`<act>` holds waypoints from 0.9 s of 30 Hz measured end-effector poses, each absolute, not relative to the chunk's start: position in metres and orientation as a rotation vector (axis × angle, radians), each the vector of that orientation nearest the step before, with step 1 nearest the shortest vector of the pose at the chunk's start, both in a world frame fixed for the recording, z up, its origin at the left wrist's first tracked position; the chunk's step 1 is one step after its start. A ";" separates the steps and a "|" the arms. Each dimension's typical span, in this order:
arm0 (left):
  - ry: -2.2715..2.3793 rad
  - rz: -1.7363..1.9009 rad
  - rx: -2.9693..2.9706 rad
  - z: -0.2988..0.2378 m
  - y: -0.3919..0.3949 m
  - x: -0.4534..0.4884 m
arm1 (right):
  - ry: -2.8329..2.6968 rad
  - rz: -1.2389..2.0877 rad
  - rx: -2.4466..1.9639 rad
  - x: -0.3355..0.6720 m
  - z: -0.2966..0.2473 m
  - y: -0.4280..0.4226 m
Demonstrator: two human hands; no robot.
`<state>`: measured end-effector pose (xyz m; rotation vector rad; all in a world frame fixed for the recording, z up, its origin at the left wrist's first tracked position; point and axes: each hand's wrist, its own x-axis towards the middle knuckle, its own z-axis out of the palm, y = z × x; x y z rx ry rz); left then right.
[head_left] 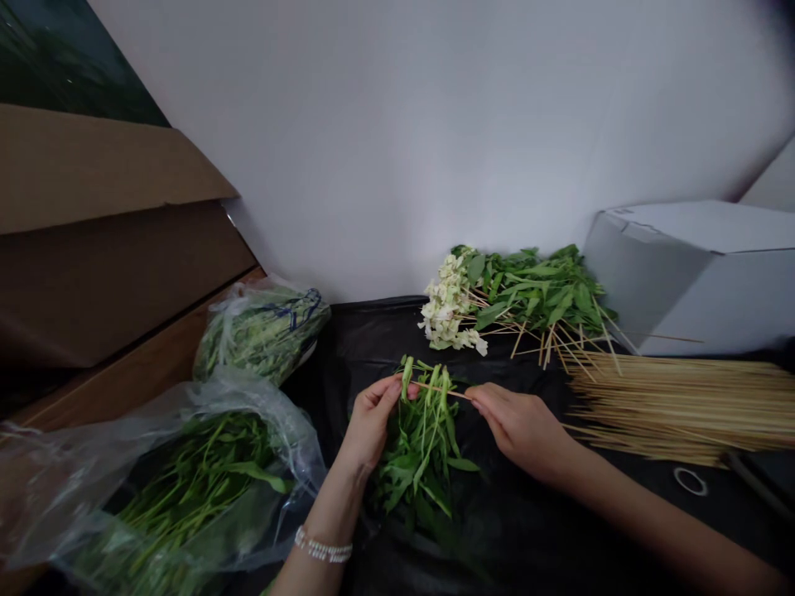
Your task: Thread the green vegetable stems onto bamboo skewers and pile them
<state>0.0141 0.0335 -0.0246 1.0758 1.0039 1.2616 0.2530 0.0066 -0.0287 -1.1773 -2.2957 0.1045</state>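
Note:
Near the middle of the black-covered surface, my right hand (518, 426) pinches one end of a thin wooden skewer (456, 394). The skewer runs left through the folded stems of leafy greens (426, 455), whose leaves hang down below it. My left hand (376, 414), with a beaded bracelet on the wrist, is closed on a green stem at the skewer's other end. Its fingertips partly hide that end. Beyond my hands lies a pile of skewered greens (540, 285), with pale cream-coloured vegetable pieces (450, 302) on its left side.
Many bare skewers (683, 406) lie at the right, beside a small ring (691, 482). A white box (701, 273) stands behind them. At left are an open plastic bag of greens (204, 488), another bag (264, 327) and a cardboard box (112, 248). A pale wall (385, 149) rises behind.

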 end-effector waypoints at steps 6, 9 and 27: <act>1.035 1.248 1.103 -0.025 0.033 0.015 | -2.281 0.100 -1.152 0.253 -0.029 0.006; 1.062 1.255 1.106 -0.025 0.032 0.015 | -2.281 0.088 -1.143 0.252 -0.031 0.007; 0.979 1.249 0.888 -0.016 0.029 0.015 | -2.268 0.044 -1.104 0.245 -0.031 0.000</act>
